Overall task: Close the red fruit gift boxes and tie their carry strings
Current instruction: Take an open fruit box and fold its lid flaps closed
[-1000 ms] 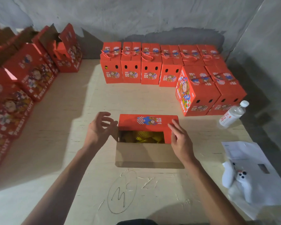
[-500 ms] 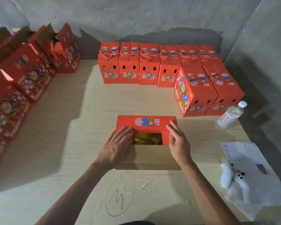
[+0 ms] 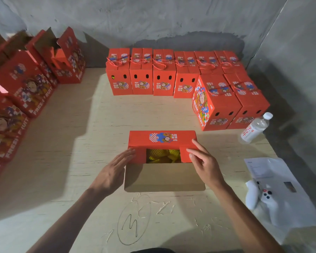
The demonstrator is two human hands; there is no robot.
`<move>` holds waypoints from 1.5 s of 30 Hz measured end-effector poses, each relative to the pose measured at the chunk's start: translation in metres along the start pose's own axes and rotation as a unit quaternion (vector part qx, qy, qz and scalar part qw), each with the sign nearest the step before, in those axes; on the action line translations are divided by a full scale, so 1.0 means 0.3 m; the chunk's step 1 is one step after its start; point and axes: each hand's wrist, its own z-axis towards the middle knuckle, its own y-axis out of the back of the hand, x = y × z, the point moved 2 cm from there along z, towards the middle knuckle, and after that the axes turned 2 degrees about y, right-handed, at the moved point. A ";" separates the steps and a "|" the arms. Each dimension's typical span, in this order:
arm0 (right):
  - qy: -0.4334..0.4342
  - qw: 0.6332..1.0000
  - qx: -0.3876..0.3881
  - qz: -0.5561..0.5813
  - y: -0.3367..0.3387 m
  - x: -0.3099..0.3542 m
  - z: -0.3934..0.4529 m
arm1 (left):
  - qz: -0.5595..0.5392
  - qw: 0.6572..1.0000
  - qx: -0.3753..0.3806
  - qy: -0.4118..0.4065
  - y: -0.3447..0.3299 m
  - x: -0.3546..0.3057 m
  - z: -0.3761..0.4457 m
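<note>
An open red box (image 3: 161,139) sits mid-worktop (image 3: 80,136), its far flap folded down and yellow netted fruit (image 3: 162,156) showing in the gap. The left hand (image 3: 113,170) lies flat, fingers straight, on the left side flap (image 3: 140,155). The right hand (image 3: 204,161) presses the right side flap (image 3: 185,154) with extended fingers. Closed, tied boxes (image 3: 164,83) line the far wall; a water bottle (image 3: 254,127) stands to the right.

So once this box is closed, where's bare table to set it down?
Bare table lies between the open box, the back row and the left row; also the near edge around the scribbled circle. The right is crowded: bottle, papers, white controller.
</note>
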 end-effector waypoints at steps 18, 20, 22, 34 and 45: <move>0.040 0.958 0.248 -0.141 0.127 -0.056 0.014 | -0.089 0.992 -0.019 0.092 -0.030 -0.031 0.000; -0.004 0.975 0.211 -0.075 0.112 -0.050 0.006 | -0.106 0.982 -0.053 0.150 -0.027 -0.042 0.022; -0.074 0.987 0.141 0.001 0.086 -0.036 -0.002 | -0.120 0.967 -0.104 0.201 -0.030 -0.052 0.045; -0.040 0.991 -0.048 -0.117 -0.020 0.040 0.063 | 0.037 0.968 -0.153 0.194 -0.125 -0.114 0.150; -0.067 0.987 -0.134 -0.055 -0.108 0.026 0.088 | 0.114 0.962 -0.170 0.182 -0.165 -0.108 0.177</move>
